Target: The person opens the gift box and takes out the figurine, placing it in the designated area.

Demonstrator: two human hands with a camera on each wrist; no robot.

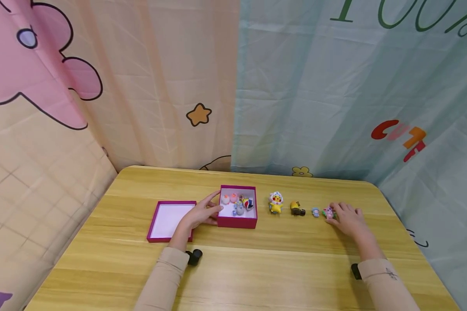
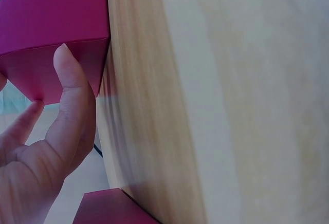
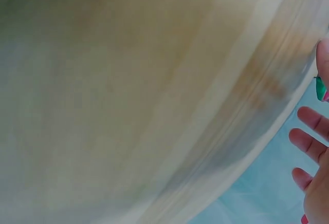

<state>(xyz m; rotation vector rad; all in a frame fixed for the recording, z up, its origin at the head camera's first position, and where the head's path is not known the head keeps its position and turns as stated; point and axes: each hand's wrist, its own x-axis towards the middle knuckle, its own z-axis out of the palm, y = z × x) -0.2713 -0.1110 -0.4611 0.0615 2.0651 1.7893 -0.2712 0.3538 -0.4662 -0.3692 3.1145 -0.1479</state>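
Colours Warm and Pale

The square magenta box is white inside, like the shallow magenta lid. The small pink toy figure carries some green; the yellow toy figure wears white. The yellowish wooden table has grain stripes; the cloth curtain is peach and pale blue.

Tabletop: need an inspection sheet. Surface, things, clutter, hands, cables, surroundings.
Surface: wood-grain table.
Things: open magenta box containing small figurines; box lid left of it, white inside up; rightward row: white-hooded Pikachu figurine, yellow-and-dark figurine, small blue figurine, pink figurine.
Clutter: nothing seen.
Hands: left hand touches box's left side; right hand pinches pink figurine.
Cables: nothing seen.
Surroundings: printed curtains behind table.
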